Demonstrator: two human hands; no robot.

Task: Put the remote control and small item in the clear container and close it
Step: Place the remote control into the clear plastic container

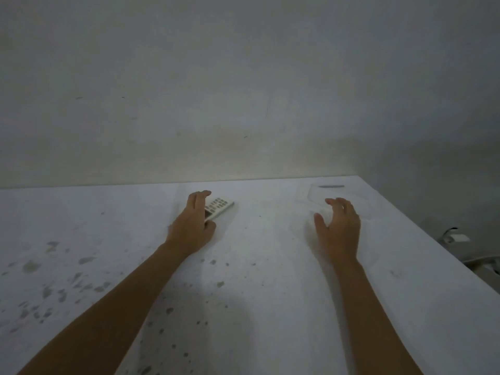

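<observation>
A white remote control with grey buttons lies on the white table near the far edge. My left hand lies over its near end, fingers curled around it. At the far right sits the clear container, faint and hard to make out, with a dark strip at its far side. My right hand hovers over the container's near part with fingers spread and curved; I cannot tell whether it touches. The small item is not visible.
The tabletop is stained with grey specks on the left and front. A plain wall stands right behind the table. The table's right edge runs diagonally; beyond it, on the floor, lie a cable and a small white object.
</observation>
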